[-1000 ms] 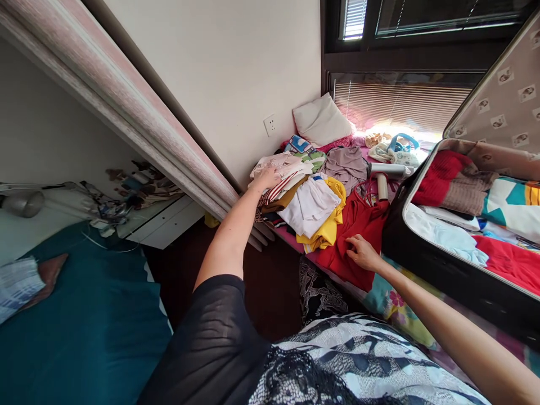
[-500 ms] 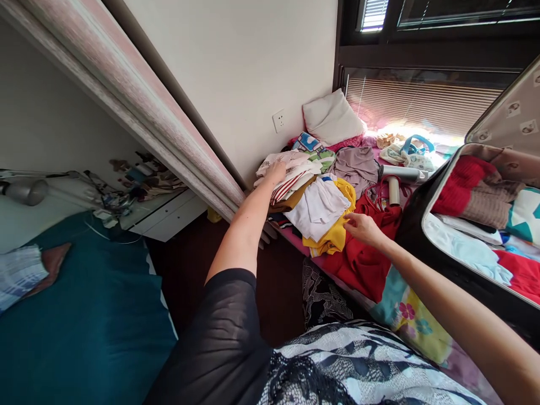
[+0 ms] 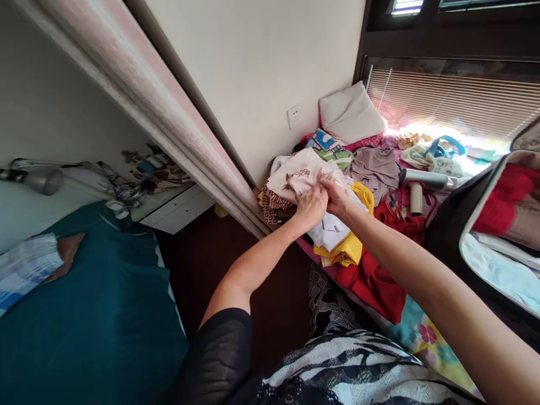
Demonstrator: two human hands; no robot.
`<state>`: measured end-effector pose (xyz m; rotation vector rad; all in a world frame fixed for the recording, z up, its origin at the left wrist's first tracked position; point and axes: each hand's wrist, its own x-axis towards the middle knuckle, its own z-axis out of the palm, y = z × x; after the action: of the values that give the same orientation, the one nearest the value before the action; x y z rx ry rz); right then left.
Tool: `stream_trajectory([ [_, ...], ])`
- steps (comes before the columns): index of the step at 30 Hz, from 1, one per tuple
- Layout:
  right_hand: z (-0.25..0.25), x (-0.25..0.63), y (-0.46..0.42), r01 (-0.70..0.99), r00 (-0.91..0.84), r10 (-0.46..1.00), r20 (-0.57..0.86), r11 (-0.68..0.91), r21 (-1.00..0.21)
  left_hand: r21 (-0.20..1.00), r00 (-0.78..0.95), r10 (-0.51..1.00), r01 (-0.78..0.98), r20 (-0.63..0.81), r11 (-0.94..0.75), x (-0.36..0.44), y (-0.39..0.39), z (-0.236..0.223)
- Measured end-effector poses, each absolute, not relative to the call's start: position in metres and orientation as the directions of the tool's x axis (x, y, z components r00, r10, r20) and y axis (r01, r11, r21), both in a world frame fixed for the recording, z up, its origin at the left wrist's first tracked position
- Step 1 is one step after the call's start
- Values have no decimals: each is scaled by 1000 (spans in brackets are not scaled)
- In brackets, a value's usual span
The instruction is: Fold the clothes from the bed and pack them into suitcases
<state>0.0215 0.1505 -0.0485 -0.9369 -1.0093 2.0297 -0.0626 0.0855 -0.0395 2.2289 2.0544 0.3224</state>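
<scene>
A pale garment with a brown print (image 3: 295,171) lies bunched on top of a pile of clothes. My left hand (image 3: 312,207) is closed on its near edge. Right beside it, my right hand (image 3: 336,197) pinches the same cloth, the two hands touching or almost so. Under and around them are a white garment (image 3: 333,232), a yellow garment (image 3: 343,251) and striped and patterned cloth (image 3: 272,203) on the left side of the pile. A red garment (image 3: 375,289) spreads out nearer to me.
On the right stands an open black suitcase (image 3: 449,225) with clothes in it. A grey-white pillow (image 3: 352,112) leans at the wall, and a hair dryer (image 3: 428,179) lies by the suitcase. A curtain (image 3: 169,107) hangs left; beyond it is a teal bed (image 3: 105,315).
My left hand has moved right and nearer, pulling the printed garment over the pile. My right hand has left the yellow garment and joined it on the cloth. The view has shifted left.
</scene>
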Motion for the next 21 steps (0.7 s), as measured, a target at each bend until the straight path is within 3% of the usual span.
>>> stream_trajectory([
  [3,-56,36,137,-313,-301,804,-513,-591,-743,352,178,959,902,222,-249,-41,53,-50],
  [4,-55,47,133,-338,-235,818,-525,-576,-744,408,203,936,858,288,-312,-38,44,-49],
  [7,-33,96,124,-411,-152,903,-401,-427,-805,549,178,863,706,473,-447,-37,21,-35],
  [10,15,173,107,-445,-118,964,-240,-267,-855,632,86,845,626,528,-458,-41,1,-23],
  [15,83,329,75,-275,124,965,-230,-190,-943,779,11,906,506,424,-370,-52,-14,-46],
  [18,79,401,62,-147,230,938,-260,-231,-962,880,-26,969,426,245,-211,-51,-16,-76],
  [21,55,439,54,-138,251,919,-303,-276,-951,933,-37,995,351,90,-71,-39,-19,-97],
])
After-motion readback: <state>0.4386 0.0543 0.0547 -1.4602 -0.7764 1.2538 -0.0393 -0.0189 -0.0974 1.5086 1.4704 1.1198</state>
